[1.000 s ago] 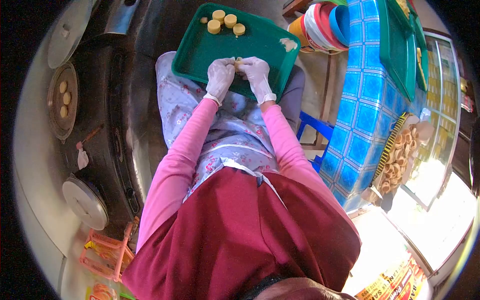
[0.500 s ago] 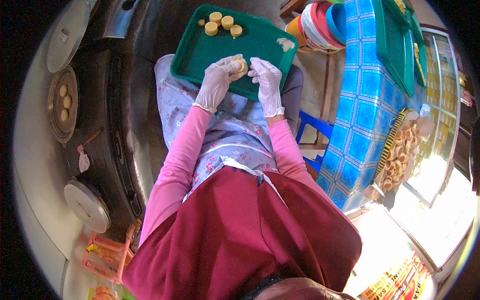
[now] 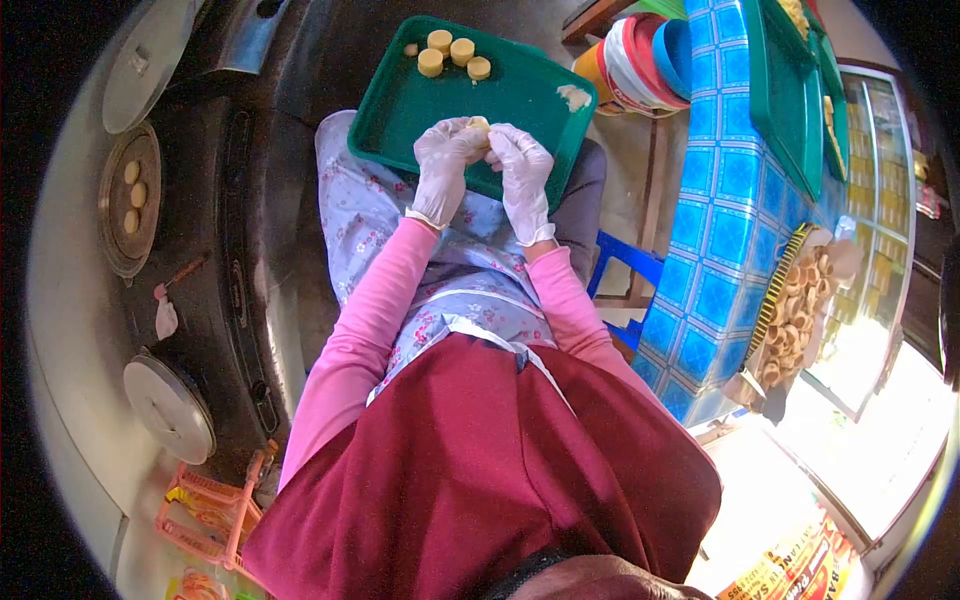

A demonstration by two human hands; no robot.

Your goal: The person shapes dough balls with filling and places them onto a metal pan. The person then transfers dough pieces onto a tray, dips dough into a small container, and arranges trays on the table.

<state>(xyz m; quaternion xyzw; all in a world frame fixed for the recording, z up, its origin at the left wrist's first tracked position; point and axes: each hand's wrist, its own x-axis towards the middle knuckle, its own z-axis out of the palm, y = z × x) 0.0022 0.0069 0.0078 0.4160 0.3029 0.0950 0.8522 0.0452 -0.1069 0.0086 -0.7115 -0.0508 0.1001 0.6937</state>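
Observation:
My gloved left hand (image 3: 445,165) is closed around a pale yellow round of dough (image 3: 479,124), mostly hidden by the fingers. From the other side, my gloved right hand (image 3: 522,168) pinches at its edge, with thumb and fingers pressed together. Both hands are over the near edge of a green tray (image 3: 400,115), which rests on my lap. Several thick yellow discs (image 3: 430,63) stand at its far left, beside a small crumb (image 3: 410,49). A flattened scrap of pale dough (image 3: 574,98) sticks near the right rim.
To the left, a round pan (image 3: 117,240) on the dark stove holds three pale discs (image 3: 138,194). A metal lid (image 3: 170,412) lies nearer. On the right, a blue tiled-pattern cloth (image 3: 700,270) covers a table bearing green trays (image 3: 785,100) and a container of small brown shells (image 3: 795,310). Buckets (image 3: 630,60) stand behind.
My right hand has moved left to meet my left hand, and its fingers now touch the dough. The dough is more covered. The view has shifted slightly.

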